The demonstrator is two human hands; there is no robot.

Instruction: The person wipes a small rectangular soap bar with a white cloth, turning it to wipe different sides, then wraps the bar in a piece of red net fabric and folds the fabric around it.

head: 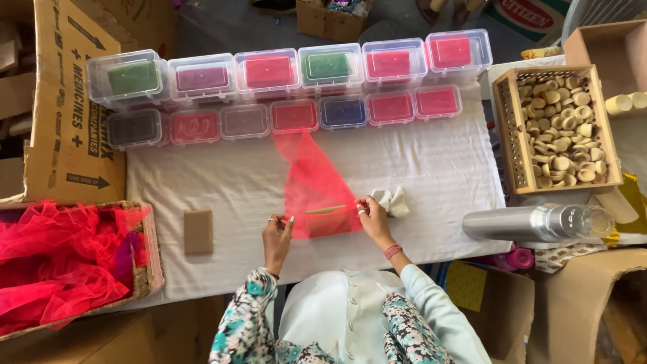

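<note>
A sheet of red net fabric (pixel 309 176) lies on the white table cloth (pixel 418 168), folded over a small tan card (pixel 326 217) near the front edge. My left hand (pixel 277 232) pinches the fabric's lower left corner. My right hand (pixel 371 217) pinches its right edge, just beside a small crumpled white piece (pixel 393 201). A second tan card (pixel 198 231) lies flat to the left of my left hand.
Two rows of clear plastic boxes (pixel 269 71) with coloured contents line the far side. A wooden crate of round wooden pieces (pixel 558 128) stands at right, a steel bottle (pixel 536 222) lies before it. A basket of red net (pixel 64 259) sits at left, among cardboard cartons.
</note>
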